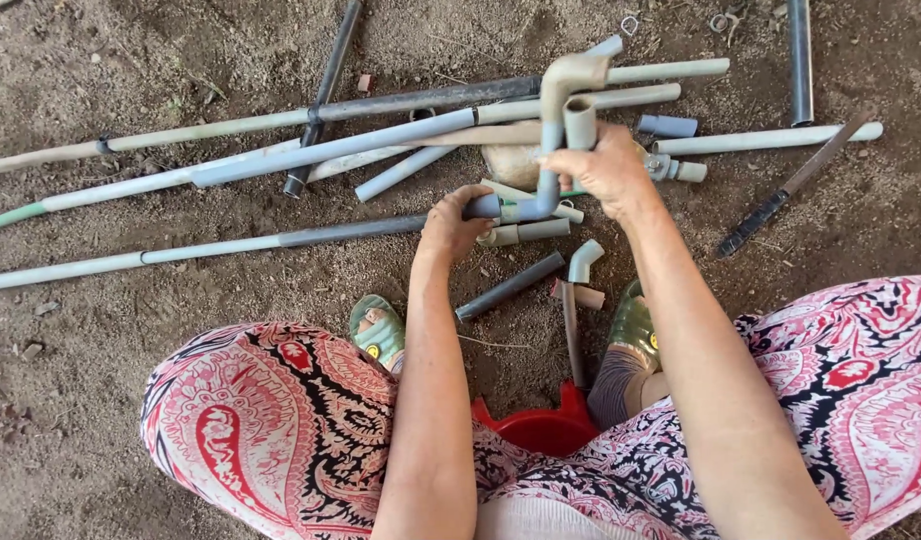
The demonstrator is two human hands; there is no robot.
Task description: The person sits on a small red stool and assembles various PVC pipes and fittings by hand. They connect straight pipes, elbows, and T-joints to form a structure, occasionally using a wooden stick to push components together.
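Head view looks down on a seated person in red, black and white patterned trousers, green sandals point(379, 330) on the feet, above a dirt floor point(101, 390) strewn with plastic pipes. Left hand point(451, 225) is wrapped closed around the end of a long grey pipe point(311, 235) that runs off to the left across the ground. Right hand point(609, 168) is closed around a bent assembly of short grey pipe and elbow fittings point(566, 85), held upright, its lower leg point(548, 185) coming down to meet the long pipe at a joint point(516, 210) just beside the left hand. Both grips look firm, fingers curled shut on the tubing.

My judgement is that the step in hand is seating this joint: one hand steadies the long run while the other presses or twists the elbow piece in. Finishing it would call for keeping the two axes lined up and pushing squarely, since a tilted fitting could jam.

More pipes point(381, 140) lie crossed behind, loose offcuts point(511, 285) near the feet, a hacksaw-like tool point(791, 185) to the right, and a red tub point(541, 430) between the knees
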